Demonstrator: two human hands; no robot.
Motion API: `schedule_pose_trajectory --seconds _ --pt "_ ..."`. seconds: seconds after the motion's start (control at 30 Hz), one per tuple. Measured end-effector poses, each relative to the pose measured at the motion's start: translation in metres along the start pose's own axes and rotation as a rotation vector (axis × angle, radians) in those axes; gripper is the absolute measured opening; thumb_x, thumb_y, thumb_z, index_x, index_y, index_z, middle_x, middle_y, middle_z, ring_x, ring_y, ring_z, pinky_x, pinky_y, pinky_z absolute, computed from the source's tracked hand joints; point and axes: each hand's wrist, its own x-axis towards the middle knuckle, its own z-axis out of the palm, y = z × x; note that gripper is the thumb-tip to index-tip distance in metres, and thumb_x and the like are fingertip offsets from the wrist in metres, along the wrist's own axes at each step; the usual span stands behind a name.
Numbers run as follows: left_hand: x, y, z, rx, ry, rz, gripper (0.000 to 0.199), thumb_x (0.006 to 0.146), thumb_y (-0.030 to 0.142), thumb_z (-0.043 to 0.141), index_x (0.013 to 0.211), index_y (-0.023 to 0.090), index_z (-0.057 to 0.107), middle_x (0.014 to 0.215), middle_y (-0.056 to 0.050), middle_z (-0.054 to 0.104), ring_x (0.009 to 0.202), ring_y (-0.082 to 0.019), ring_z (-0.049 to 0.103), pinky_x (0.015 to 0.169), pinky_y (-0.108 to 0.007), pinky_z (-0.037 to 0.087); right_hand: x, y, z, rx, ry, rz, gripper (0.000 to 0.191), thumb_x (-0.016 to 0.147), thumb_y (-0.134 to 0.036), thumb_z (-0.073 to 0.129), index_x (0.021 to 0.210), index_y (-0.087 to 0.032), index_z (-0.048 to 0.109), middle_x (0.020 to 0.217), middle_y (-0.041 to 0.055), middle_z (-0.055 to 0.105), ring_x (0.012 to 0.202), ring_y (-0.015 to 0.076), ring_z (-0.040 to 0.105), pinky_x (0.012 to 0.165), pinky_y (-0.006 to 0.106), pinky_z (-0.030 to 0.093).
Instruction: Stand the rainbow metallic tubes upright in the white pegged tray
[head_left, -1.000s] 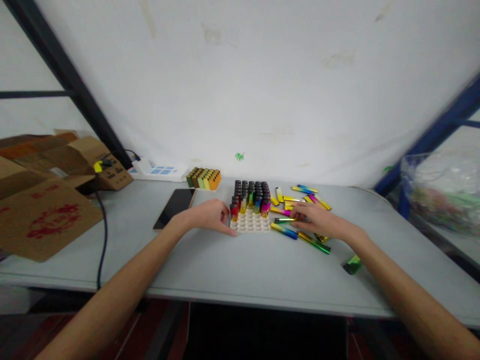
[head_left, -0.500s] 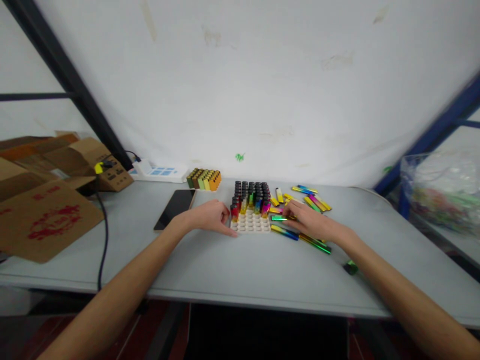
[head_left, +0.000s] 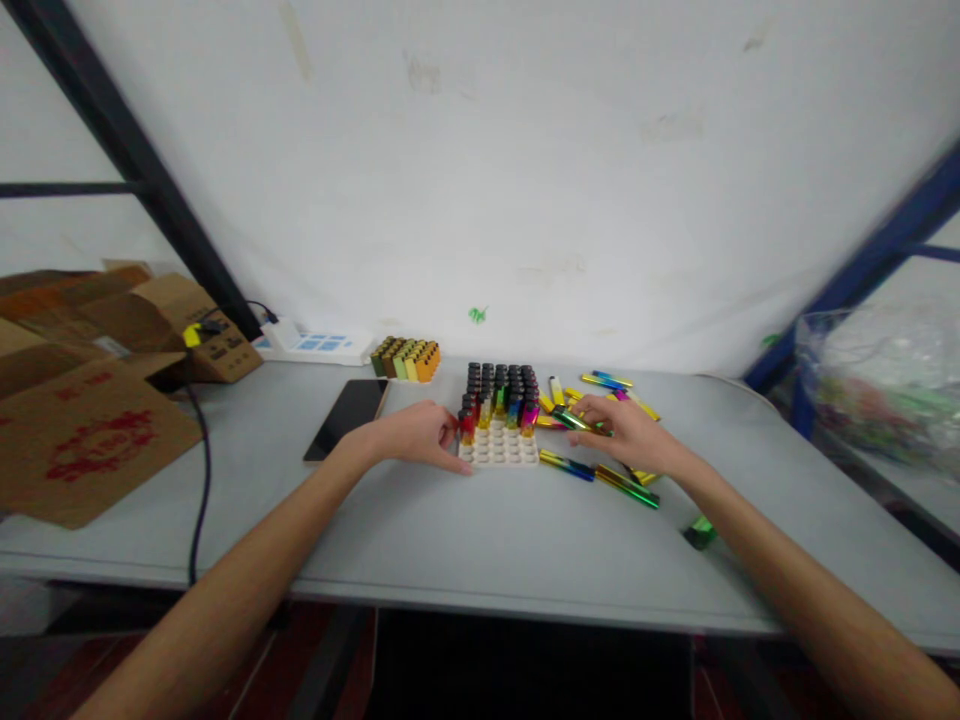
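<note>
A white holed tray (head_left: pixel 498 452) stands on the table, its back rows filled with upright, dark-topped pieces (head_left: pixel 502 385) with shiny coloured bodies. Several front holes show bare. My left hand (head_left: pixel 420 435) holds the tray's left side, fingers curled and thumb reaching to the near left corner. Right of the tray, my right hand (head_left: pixel 622 432) pinches a shiny green tube (head_left: pixel 574 418) with a dark end, tilted and lifted off the table. Below it lie a yellow-blue tube (head_left: pixel 568 465) and a gold-green tube (head_left: pixel 628 487). More loose tubes (head_left: pixel 609 380) lie behind the hand, partly hidden.
A block of yellow, orange and green pieces (head_left: pixel 406 359) stands at the back, beside a white power strip (head_left: pixel 319 347). A dark phone (head_left: pixel 347 418) lies left of my hand. Cardboard boxes (head_left: pixel 97 430), a black cable (head_left: pixel 204 490) and a clear plastic bag (head_left: pixel 885 390) flank the table.
My right hand has lifted the green tube from among the loose tubes and tilted it. My left hand stays at the tray.
</note>
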Motion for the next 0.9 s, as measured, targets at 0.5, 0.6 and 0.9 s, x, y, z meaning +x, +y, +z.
schedule_pose_trajectory --seconds 0.5,0.6,0.9 --pt "-0.001 0.002 -0.001 0.027 -0.010 -0.005 0.058 0.065 0.077 0.067 0.058 0.021 0.054 0.056 -0.001 0.060 0.056 -0.016 0.051 0.056 -0.029 0.033 0.002 -0.018 0.022 0.007 0.199 0.079 0.056 0.098 -0.062 0.039 0.060 -0.022 0.036 0.056 -0.0035 0.036 0.054 0.0122 0.037 0.053 0.029 0.026" --pt "-0.001 0.002 -0.001 0.025 -0.012 -0.010 0.058 0.065 0.077 0.067 0.058 0.021 0.054 0.057 0.000 0.060 0.055 -0.016 0.051 0.056 -0.029 0.033 0.002 -0.015 0.025 -0.079 0.302 0.106 0.059 0.095 -0.063 0.044 0.055 -0.023 0.027 0.051 -0.0044 0.027 0.052 0.0115 0.028 0.053 0.031 0.018" --pt "0.000 0.000 0.001 0.028 -0.015 -0.004 0.059 0.066 0.078 0.066 0.059 0.021 0.054 0.057 0.000 0.059 0.055 -0.016 0.052 0.056 -0.029 0.033 0.004 -0.014 0.028 0.107 0.222 0.135 0.055 0.097 -0.062 0.040 0.062 -0.020 0.044 0.057 -0.0017 0.043 0.056 0.0129 0.038 0.053 0.029 0.025"
